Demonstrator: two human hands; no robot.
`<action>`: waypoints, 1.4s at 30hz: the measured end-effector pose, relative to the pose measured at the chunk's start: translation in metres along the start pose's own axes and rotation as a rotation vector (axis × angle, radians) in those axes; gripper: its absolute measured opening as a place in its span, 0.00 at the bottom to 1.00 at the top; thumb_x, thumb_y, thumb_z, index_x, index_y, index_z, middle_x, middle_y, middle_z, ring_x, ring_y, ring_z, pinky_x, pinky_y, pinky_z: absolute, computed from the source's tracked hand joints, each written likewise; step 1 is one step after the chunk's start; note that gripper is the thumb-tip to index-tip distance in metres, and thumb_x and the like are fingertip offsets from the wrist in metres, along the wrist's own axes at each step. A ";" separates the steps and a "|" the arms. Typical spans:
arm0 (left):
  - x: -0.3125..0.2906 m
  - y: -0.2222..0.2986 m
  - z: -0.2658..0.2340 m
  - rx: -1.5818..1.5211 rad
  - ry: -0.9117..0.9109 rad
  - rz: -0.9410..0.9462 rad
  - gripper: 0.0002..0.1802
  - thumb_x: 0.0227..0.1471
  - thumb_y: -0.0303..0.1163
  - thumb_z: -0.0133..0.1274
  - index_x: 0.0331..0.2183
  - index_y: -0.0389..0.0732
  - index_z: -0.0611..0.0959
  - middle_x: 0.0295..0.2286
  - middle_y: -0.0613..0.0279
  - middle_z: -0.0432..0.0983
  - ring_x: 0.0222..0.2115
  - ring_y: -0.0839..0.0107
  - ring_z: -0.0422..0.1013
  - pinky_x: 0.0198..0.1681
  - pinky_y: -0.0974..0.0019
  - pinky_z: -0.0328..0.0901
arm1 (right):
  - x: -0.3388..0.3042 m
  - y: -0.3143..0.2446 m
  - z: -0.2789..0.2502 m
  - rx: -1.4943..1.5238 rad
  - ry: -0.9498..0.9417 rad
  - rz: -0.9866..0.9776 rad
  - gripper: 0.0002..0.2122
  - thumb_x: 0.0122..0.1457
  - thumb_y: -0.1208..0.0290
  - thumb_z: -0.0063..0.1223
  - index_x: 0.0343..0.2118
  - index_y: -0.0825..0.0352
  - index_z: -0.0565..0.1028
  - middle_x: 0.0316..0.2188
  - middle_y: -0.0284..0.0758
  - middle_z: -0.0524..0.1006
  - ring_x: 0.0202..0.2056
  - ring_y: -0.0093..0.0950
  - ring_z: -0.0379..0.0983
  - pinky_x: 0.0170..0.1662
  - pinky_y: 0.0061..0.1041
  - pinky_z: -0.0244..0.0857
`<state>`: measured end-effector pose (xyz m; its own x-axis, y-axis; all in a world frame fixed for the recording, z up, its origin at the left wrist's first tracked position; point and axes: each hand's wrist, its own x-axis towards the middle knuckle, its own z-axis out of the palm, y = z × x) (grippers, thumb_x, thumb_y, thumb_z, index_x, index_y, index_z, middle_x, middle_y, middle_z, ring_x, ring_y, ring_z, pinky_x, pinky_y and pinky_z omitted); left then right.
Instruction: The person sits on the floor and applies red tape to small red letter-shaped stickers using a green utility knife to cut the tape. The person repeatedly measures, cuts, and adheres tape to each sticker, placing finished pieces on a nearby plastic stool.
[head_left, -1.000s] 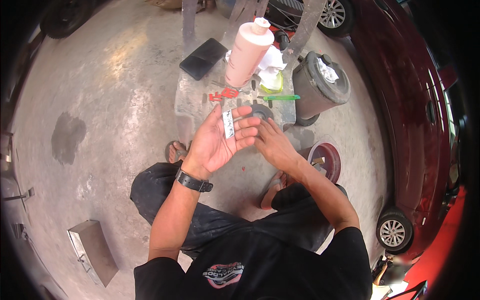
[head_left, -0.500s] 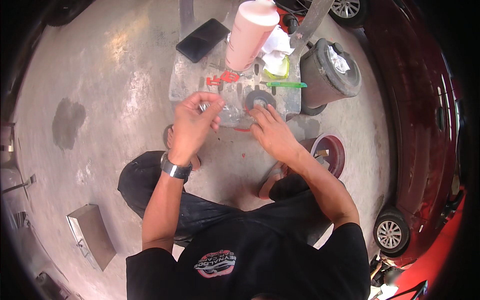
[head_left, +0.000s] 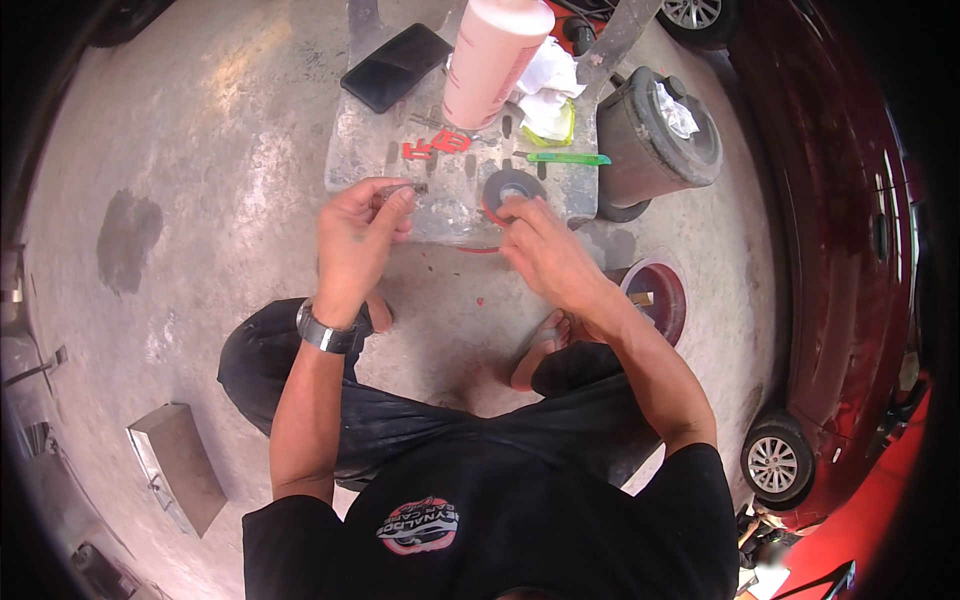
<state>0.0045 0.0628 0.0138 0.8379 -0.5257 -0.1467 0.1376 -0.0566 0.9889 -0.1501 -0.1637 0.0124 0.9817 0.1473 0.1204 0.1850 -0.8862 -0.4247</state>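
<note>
My left hand [head_left: 362, 228] is closed in a pinch over the left part of a worn grey seat [head_left: 460, 215]. A small dark, thin piece [head_left: 405, 188] shows at its fingertips, too small to name. At the seat's front right, a roll of dark tape [head_left: 522, 182] with a red edge lies flat. My right hand [head_left: 553, 255] has its bent fingers on the roll's near side and centre. Behind the hands are small red plastic pieces [head_left: 438, 145] and a green cutter knife [head_left: 568, 159]. A large pinkish-white bottle [head_left: 492, 70] stands farther back.
Also on the seat are a black phone [head_left: 397, 67] and crumpled white tissue [head_left: 548, 80]. A grey lidded bin [head_left: 640, 140] stands right of it, above a reddish bucket [head_left: 672, 300]. A dark red car [head_left: 835, 250] fills the far right. A metal box [head_left: 180, 465] lies at lower left.
My left hand has shifted slightly left, and the thin piece at its fingertips now looks dark rather than clear and shiny. My right fingers have curled in on the tape roll.
</note>
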 end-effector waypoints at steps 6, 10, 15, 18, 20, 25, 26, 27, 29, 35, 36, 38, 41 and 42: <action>0.000 0.004 0.004 -0.327 -0.031 -0.190 0.16 0.69 0.35 0.49 0.48 0.32 0.82 0.34 0.62 0.81 0.30 0.77 0.76 0.32 0.73 0.72 | 0.000 -0.005 0.014 -0.581 -0.015 -0.219 0.13 0.56 0.69 0.53 0.44 0.68 0.75 0.52 0.42 0.72 0.63 0.44 0.64 0.68 0.57 0.52; 0.000 0.010 0.002 -0.548 -0.113 -0.264 0.15 0.68 0.34 0.50 0.48 0.33 0.82 0.37 0.62 0.81 0.36 0.75 0.77 0.36 0.69 0.75 | -0.008 -0.006 0.015 -0.548 -0.081 -0.217 0.14 0.55 0.69 0.53 0.44 0.67 0.76 0.51 0.42 0.73 0.62 0.44 0.64 0.68 0.56 0.51; 0.002 -0.006 0.002 -0.439 -0.023 -0.161 0.14 0.64 0.31 0.56 0.47 0.33 0.83 0.36 0.62 0.82 0.34 0.76 0.78 0.37 0.71 0.75 | -0.007 0.004 0.013 -0.150 -0.006 -0.131 0.10 0.57 0.74 0.56 0.42 0.66 0.75 0.48 0.42 0.75 0.58 0.40 0.69 0.69 0.53 0.52; 0.003 -0.012 0.007 -0.255 0.014 -0.100 0.14 0.63 0.32 0.58 0.46 0.33 0.84 0.35 0.63 0.82 0.32 0.77 0.78 0.36 0.72 0.75 | -0.004 0.008 0.010 0.178 0.129 0.045 0.09 0.58 0.76 0.58 0.42 0.67 0.74 0.43 0.41 0.78 0.49 0.37 0.76 0.66 0.49 0.57; 0.003 -0.016 0.013 -0.199 0.010 -0.084 0.14 0.64 0.33 0.58 0.46 0.34 0.83 0.35 0.64 0.81 0.32 0.78 0.78 0.36 0.73 0.74 | -0.004 0.007 0.004 0.388 0.198 0.225 0.09 0.60 0.75 0.58 0.42 0.68 0.73 0.39 0.39 0.81 0.42 0.33 0.79 0.61 0.43 0.64; 0.000 -0.016 0.030 -0.235 -0.068 -0.183 0.13 0.65 0.35 0.57 0.45 0.35 0.82 0.36 0.65 0.80 0.33 0.77 0.78 0.35 0.72 0.75 | 0.009 -0.011 -0.029 0.695 0.086 0.455 0.11 0.62 0.74 0.58 0.46 0.70 0.74 0.34 0.33 0.83 0.37 0.20 0.77 0.45 0.26 0.68; -0.001 -0.017 0.032 -0.273 -0.123 -0.194 0.13 0.65 0.35 0.56 0.45 0.35 0.82 0.37 0.64 0.80 0.34 0.77 0.78 0.37 0.71 0.75 | 0.009 -0.010 -0.029 0.750 0.060 0.471 0.12 0.63 0.74 0.57 0.48 0.70 0.74 0.33 0.32 0.83 0.38 0.18 0.76 0.43 0.23 0.67; -0.001 -0.018 0.034 -0.309 -0.177 -0.206 0.13 0.66 0.35 0.56 0.45 0.35 0.81 0.39 0.63 0.80 0.35 0.76 0.77 0.38 0.70 0.75 | 0.010 -0.010 -0.029 0.796 0.051 0.492 0.13 0.63 0.74 0.57 0.49 0.70 0.73 0.33 0.32 0.83 0.38 0.18 0.76 0.43 0.23 0.67; -0.001 -0.019 0.036 -0.434 -0.279 -0.262 0.12 0.66 0.34 0.55 0.45 0.36 0.81 0.42 0.60 0.80 0.37 0.76 0.77 0.41 0.68 0.75 | 0.010 -0.010 -0.029 0.889 0.033 0.534 0.15 0.64 0.74 0.56 0.53 0.70 0.72 0.33 0.32 0.82 0.38 0.19 0.76 0.44 0.23 0.67; -0.005 -0.016 0.036 -0.637 -0.362 -0.322 0.12 0.66 0.31 0.53 0.47 0.36 0.80 0.48 0.55 0.79 0.41 0.74 0.76 0.48 0.63 0.74 | 0.003 -0.013 -0.024 0.888 0.050 0.484 0.16 0.64 0.74 0.56 0.54 0.71 0.71 0.31 0.34 0.81 0.39 0.20 0.77 0.43 0.24 0.69; -0.007 -0.015 0.037 -0.618 -0.338 -0.294 0.12 0.66 0.32 0.53 0.47 0.36 0.80 0.47 0.56 0.80 0.41 0.73 0.76 0.48 0.63 0.74 | 0.003 -0.013 -0.023 0.875 0.043 0.482 0.16 0.64 0.73 0.57 0.53 0.71 0.71 0.31 0.34 0.81 0.38 0.21 0.77 0.44 0.25 0.69; -0.008 -0.014 0.035 -0.637 -0.326 -0.287 0.12 0.66 0.32 0.54 0.47 0.36 0.81 0.46 0.57 0.80 0.40 0.74 0.76 0.48 0.63 0.74 | 0.005 -0.014 -0.021 0.849 0.029 0.472 0.16 0.63 0.73 0.58 0.52 0.72 0.71 0.30 0.33 0.82 0.38 0.21 0.78 0.45 0.27 0.70; -0.010 -0.020 0.031 -0.688 -0.330 -0.304 0.12 0.66 0.33 0.54 0.46 0.37 0.82 0.44 0.60 0.80 0.40 0.75 0.76 0.47 0.64 0.73 | 0.006 -0.011 -0.014 0.784 0.025 0.393 0.15 0.65 0.73 0.57 0.53 0.69 0.73 0.31 0.31 0.81 0.38 0.20 0.78 0.47 0.26 0.72; -0.011 -0.022 0.033 -0.665 -0.311 -0.277 0.12 0.66 0.33 0.54 0.46 0.37 0.82 0.43 0.61 0.81 0.40 0.76 0.76 0.47 0.65 0.73 | 0.008 -0.012 -0.015 0.765 0.000 0.409 0.14 0.65 0.73 0.57 0.51 0.70 0.74 0.32 0.31 0.81 0.38 0.20 0.78 0.47 0.26 0.72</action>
<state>-0.0253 0.0422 -0.0058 0.5535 -0.7860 -0.2753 0.6898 0.2475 0.6804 -0.1454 -0.1588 0.0314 0.9777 -0.1182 -0.1733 -0.2034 -0.3307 -0.9216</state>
